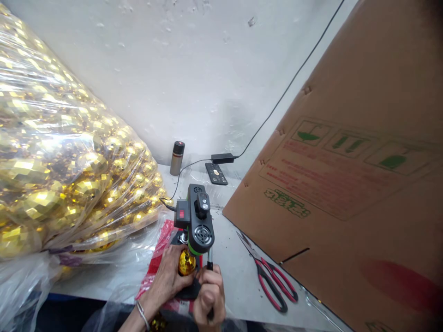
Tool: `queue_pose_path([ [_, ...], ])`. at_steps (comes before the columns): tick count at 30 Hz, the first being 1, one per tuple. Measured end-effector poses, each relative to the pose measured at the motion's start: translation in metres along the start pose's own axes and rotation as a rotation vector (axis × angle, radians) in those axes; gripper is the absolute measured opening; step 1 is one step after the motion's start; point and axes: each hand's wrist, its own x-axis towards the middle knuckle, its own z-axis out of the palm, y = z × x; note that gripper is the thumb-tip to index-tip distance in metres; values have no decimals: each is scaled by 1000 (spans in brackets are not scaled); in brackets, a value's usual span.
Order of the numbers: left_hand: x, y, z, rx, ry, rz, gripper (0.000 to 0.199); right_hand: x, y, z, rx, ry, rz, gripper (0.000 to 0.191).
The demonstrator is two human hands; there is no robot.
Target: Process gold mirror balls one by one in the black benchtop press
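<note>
A black bench machine (200,216) with round vents and a green ring stands near the table's front edge. Under its head, my left hand (169,272) grips a shiny gold faceted ball (187,263) between thumb and fingers. My right hand (210,295) is closed around the black grip of a metal lever (210,258) on the machine's right side. Red plastic (157,256) lies beneath the machine's base. More gold shows below the table edge, partly hidden by my left wrist.
A large clear bag of gold balls (79,161) fills the left. Red-black scissors (273,281) lie at the right beside a big cardboard box (346,161). Behind the machine are a bottle (177,159), a phone (216,174) and a power adapter (222,158) with its cable.
</note>
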Motion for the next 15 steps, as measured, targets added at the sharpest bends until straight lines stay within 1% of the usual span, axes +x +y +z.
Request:
queue_pose_path([
  [2, 0, -1, 0, -5, -5, -2, 36, 0, 4, -3, 11, -32, -65, 39],
  [4, 0, 0, 0, -12, 0, -7, 38, 7, 1, -6, 8, -55, -85, 38],
  [6, 2, 1, -1, -26, 8, -7, 40, 22, -9, -10, 26, -45, -17, 36],
  [8, 0, 1, -2, -48, 10, -1, 42, 44, -24, -14, 100, -3, 138, 36],
  [9, -3, 1, -2, -59, 7, 6, 45, 56, -31, -16, 111, -20, 187, 33],
  [12, -24, -11, 1, -62, 7, 32, 53, 86, -46, -20, 142, -74, 234, 30],
  [14, -46, -28, 2, -26, 19, 73, 61, 94, -51, -19, 159, -73, 245, 30],
  [15, -56, -36, 2, 0, 22, 109, 70, 94, -53, -18, 162, -48, 268, 30],
])
